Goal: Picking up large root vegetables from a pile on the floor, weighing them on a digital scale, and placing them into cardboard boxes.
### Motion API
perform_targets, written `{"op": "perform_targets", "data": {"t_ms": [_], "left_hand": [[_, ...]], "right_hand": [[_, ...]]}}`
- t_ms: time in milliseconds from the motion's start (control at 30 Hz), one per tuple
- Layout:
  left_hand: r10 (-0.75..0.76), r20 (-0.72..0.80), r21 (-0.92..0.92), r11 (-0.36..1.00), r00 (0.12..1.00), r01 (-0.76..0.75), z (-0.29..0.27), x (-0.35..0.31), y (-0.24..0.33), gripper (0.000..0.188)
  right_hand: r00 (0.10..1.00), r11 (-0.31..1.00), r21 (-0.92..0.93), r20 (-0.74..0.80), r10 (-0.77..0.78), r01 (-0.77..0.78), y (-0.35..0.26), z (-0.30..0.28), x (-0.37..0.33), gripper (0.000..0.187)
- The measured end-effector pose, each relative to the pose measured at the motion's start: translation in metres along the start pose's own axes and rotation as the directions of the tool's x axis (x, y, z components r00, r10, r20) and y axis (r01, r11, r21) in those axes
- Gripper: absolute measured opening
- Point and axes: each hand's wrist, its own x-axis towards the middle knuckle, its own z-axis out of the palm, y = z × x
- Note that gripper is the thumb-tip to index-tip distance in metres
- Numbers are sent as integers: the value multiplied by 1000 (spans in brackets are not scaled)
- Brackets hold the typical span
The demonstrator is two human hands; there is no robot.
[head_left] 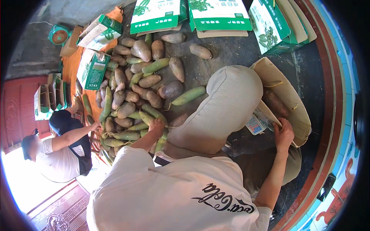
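Note:
My left hand (156,128) is at the near right side of a large heap of radishes, its fingers curled on the end of a green radish (145,117). Part of its grip is hidden. More green radishes and brown, soil-coated ones (126,110) lie around it. On my right stands an open cardboard box (300,121) with brown radishes (275,103) inside. My right hand (284,133) pinches the near left edge of this box between thumb and fingers.
Several green-and-white cartons (219,15) stand along the far side, two more (92,69) beyond the heap at left. A co-worker (58,154) reaches a hand to the heap's left edge. A printed packet (255,125) lies by the box. A tiled wall (343,127) curves at right.

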Motion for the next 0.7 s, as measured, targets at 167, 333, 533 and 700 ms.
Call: {"op": "perform_targets", "data": {"t_ms": [167,333,533,700], "left_hand": [[59,-26,168,984,998,-54,-20,-12,-12,57],[-178,-62,129,974,982,185,-25,1,-55,56],[-157,13,194,969,988,151,-16,19,-74,58],[-78,117,303,952,990,39,-45,14,-67,65]], "right_hand": [[999,999,-26,31,26,-25,0,0,-1,23],[998,998,-32,38,55,-53,1,2,-1,21],[1000,1000,-15,-22,14,-14,-2,3,0,24],[1000,1000,-4,-25,18,-18,-3,1,0,23]]}}
